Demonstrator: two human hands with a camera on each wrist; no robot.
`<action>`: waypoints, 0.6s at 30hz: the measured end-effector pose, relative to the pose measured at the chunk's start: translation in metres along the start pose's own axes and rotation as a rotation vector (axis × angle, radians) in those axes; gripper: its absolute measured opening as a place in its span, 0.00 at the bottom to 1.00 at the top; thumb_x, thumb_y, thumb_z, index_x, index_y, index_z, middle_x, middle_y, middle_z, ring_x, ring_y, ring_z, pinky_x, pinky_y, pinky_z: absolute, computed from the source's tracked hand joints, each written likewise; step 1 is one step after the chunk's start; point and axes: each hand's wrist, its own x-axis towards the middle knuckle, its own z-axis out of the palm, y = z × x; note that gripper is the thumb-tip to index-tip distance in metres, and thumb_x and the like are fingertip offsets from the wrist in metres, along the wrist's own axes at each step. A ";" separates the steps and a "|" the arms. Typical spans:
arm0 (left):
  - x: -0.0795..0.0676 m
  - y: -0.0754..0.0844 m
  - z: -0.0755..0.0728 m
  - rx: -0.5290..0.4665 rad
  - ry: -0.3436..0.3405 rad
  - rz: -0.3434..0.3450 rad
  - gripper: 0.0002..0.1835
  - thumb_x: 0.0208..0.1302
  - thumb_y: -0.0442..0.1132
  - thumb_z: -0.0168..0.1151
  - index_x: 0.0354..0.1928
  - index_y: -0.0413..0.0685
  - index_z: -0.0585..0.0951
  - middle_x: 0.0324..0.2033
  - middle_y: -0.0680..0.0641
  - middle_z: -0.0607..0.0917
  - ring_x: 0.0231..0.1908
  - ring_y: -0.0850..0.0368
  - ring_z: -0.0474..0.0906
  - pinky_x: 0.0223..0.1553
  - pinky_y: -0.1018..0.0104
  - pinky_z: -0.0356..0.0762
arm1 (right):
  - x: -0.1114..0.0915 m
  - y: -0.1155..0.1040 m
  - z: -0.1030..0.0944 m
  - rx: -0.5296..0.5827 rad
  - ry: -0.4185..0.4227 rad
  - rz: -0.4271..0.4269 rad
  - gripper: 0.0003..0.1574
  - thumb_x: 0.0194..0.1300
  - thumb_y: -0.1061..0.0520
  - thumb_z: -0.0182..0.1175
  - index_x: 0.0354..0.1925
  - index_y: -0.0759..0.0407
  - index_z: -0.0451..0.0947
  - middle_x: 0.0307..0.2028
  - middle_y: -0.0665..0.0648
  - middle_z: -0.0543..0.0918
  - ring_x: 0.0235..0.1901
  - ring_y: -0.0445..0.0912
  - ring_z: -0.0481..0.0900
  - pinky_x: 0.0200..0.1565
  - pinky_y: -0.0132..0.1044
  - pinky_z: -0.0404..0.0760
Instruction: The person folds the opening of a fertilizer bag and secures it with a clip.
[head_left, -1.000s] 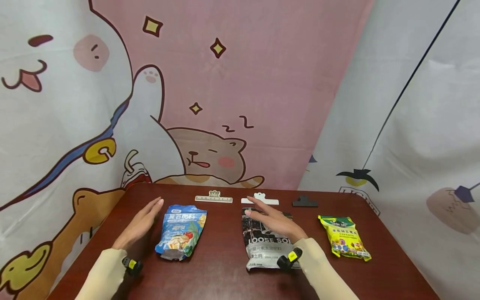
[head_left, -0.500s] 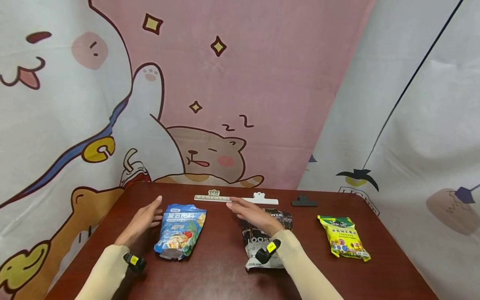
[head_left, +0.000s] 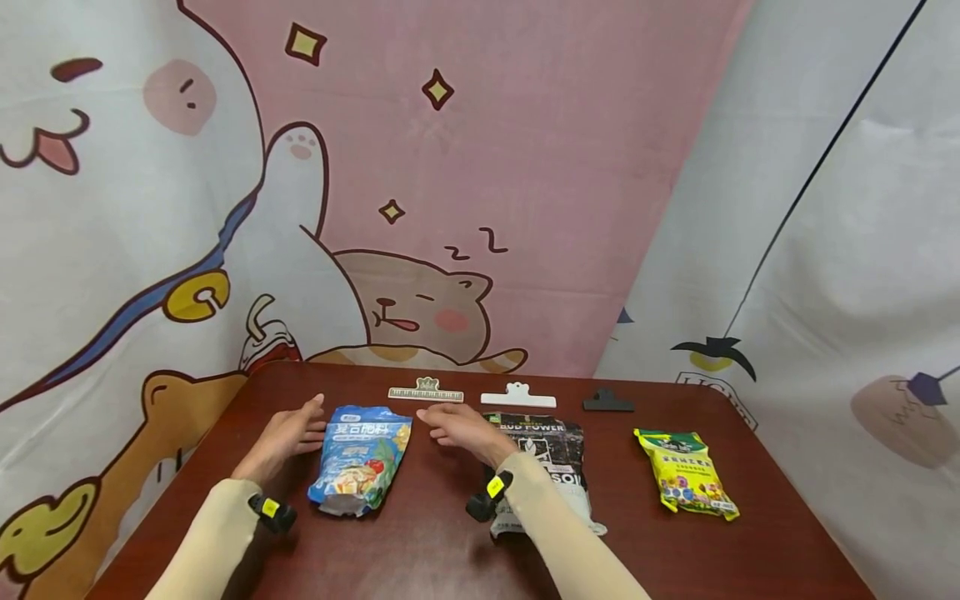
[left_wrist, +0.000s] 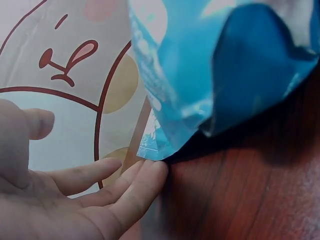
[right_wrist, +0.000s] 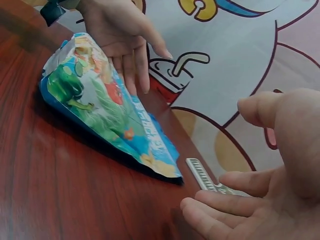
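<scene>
My right hand (head_left: 467, 431) swings in from above the black-and-grey bag (head_left: 546, 443) to just right of the blue bag (head_left: 360, 458) on the tabletop (head_left: 420, 542). With my left hand (head_left: 282, 440) at its left, both, loosely spread and gripping nothing, now flank it.

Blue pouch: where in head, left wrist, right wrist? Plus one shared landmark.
Head: blue pouch low, left of centre.
Left wrist: blue pouch upper right, cut off by the frame.
Right wrist: blue pouch left of centre, fully in frame.
Shared landmark: left hand, left of it in head, lower left in left wrist, behind it in right wrist.
</scene>
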 end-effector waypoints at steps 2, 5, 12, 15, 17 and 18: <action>0.003 -0.001 0.000 -0.012 -0.001 -0.009 0.48 0.76 0.68 0.43 0.72 0.26 0.64 0.65 0.24 0.74 0.58 0.38 0.82 0.57 0.53 0.83 | 0.005 0.001 0.006 0.009 0.018 0.010 0.41 0.70 0.36 0.63 0.69 0.61 0.72 0.65 0.62 0.79 0.65 0.60 0.78 0.64 0.51 0.78; 0.007 -0.002 0.000 -0.028 0.004 -0.035 0.43 0.77 0.62 0.50 0.70 0.24 0.66 0.62 0.26 0.78 0.55 0.41 0.84 0.56 0.54 0.84 | 0.014 0.003 0.012 0.019 0.043 0.020 0.40 0.70 0.38 0.64 0.67 0.63 0.74 0.63 0.63 0.80 0.62 0.59 0.80 0.63 0.50 0.79; 0.011 -0.001 -0.001 -0.024 0.003 -0.031 0.27 0.78 0.44 0.56 0.63 0.23 0.74 0.55 0.27 0.83 0.45 0.49 0.87 0.51 0.55 0.86 | 0.031 0.006 0.029 0.082 0.134 0.041 0.33 0.70 0.46 0.65 0.60 0.71 0.78 0.54 0.68 0.85 0.53 0.58 0.86 0.57 0.47 0.84; 0.010 -0.001 -0.001 0.002 0.017 -0.016 0.23 0.77 0.40 0.57 0.60 0.24 0.78 0.55 0.26 0.83 0.42 0.51 0.87 0.49 0.55 0.87 | 0.034 0.007 0.035 0.080 0.165 0.055 0.28 0.70 0.49 0.64 0.55 0.72 0.81 0.49 0.68 0.86 0.48 0.56 0.89 0.52 0.45 0.86; 0.010 -0.002 -0.001 0.034 0.032 -0.011 0.22 0.75 0.39 0.59 0.58 0.25 0.79 0.55 0.26 0.83 0.41 0.51 0.87 0.48 0.55 0.87 | 0.035 0.007 0.038 0.074 0.180 0.070 0.25 0.70 0.52 0.64 0.52 0.73 0.82 0.46 0.68 0.87 0.44 0.56 0.90 0.49 0.44 0.87; 0.009 -0.002 0.000 0.051 0.040 -0.005 0.21 0.75 0.39 0.59 0.58 0.24 0.80 0.55 0.26 0.82 0.41 0.51 0.87 0.48 0.55 0.87 | 0.036 0.006 0.039 0.058 0.190 0.074 0.24 0.69 0.52 0.64 0.50 0.73 0.82 0.44 0.67 0.87 0.41 0.55 0.90 0.47 0.43 0.88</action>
